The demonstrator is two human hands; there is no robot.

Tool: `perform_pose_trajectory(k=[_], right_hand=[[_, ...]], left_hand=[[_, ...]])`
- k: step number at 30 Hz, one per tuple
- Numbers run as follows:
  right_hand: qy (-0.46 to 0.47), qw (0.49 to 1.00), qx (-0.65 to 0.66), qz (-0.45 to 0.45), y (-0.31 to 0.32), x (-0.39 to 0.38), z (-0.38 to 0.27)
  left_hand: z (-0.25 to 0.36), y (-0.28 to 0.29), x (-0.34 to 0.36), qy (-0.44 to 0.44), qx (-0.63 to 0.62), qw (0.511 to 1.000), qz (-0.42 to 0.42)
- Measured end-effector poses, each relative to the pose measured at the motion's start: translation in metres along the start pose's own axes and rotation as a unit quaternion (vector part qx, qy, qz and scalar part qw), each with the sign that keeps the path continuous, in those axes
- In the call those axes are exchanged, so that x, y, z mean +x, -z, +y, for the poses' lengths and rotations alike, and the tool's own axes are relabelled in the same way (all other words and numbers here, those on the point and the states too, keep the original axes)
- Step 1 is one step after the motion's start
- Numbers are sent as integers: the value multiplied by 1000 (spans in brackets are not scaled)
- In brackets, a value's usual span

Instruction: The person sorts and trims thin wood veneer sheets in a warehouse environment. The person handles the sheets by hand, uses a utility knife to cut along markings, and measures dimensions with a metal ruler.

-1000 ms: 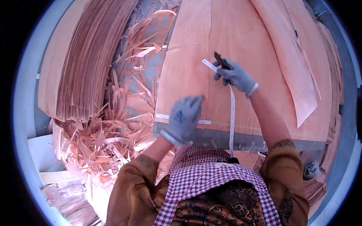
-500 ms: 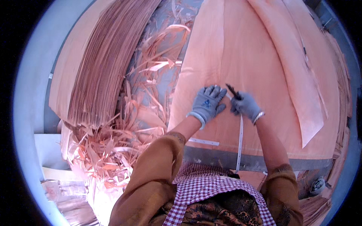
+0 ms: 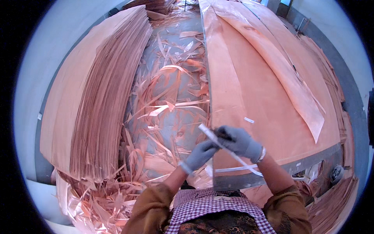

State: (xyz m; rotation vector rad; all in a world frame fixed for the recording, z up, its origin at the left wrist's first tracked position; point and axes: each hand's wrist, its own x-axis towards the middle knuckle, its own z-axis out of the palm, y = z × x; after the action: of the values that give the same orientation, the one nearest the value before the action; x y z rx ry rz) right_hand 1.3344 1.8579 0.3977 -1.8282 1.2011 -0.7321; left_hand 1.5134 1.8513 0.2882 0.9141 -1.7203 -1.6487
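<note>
My gloved left hand [image 3: 200,156] is closed, with its fingertips pinched at a long strip of white tape [image 3: 238,159]. My gloved right hand [image 3: 242,144] meets it there, its fingers wrapped round a dark, narrow tool [image 3: 223,134] whose exact kind I cannot make out. The strip slants between the hands, one end past my left fingertips and the other down near my right wrist. Beneath my right hand lies a sheet of pinkish wood veneer [image 3: 269,113]. A short piece of white tape [image 3: 249,120] sticks to it, and another tape strip [image 3: 230,169] lies near its front edge.
A long folded veneer flap [image 3: 280,66] rests on the sheet to the right. On the left stands a tall veneer stack [image 3: 107,93]. Veneer scraps [image 3: 167,109] litter the floor between. A dark edge [image 3: 272,167] borders the worktable in front.
Both hands have come back toward my body near the sheet's left front corner and closed together. My left hand, flat on the veneer before, has lifted off. The long tape strip now slants between the hands.
</note>
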Motion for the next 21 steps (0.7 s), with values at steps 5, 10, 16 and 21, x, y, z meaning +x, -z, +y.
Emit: perform_pose_trajectory(k=[5,10,16,21], right_hand=[[-7,991,12,-134,-122,49,-21],[22,976,110,-188,-213,102,-28],[-7,974,109,-197,-214,167,-25],[4,989,112,-94,-176,233,18]], left_hand=[[11,107,-127,112,-316,939,72],[7,179,-169,53,-308,924,218],[1,236,-131,21,-173,944,281],[0,280,-34,30,-126,959,251]])
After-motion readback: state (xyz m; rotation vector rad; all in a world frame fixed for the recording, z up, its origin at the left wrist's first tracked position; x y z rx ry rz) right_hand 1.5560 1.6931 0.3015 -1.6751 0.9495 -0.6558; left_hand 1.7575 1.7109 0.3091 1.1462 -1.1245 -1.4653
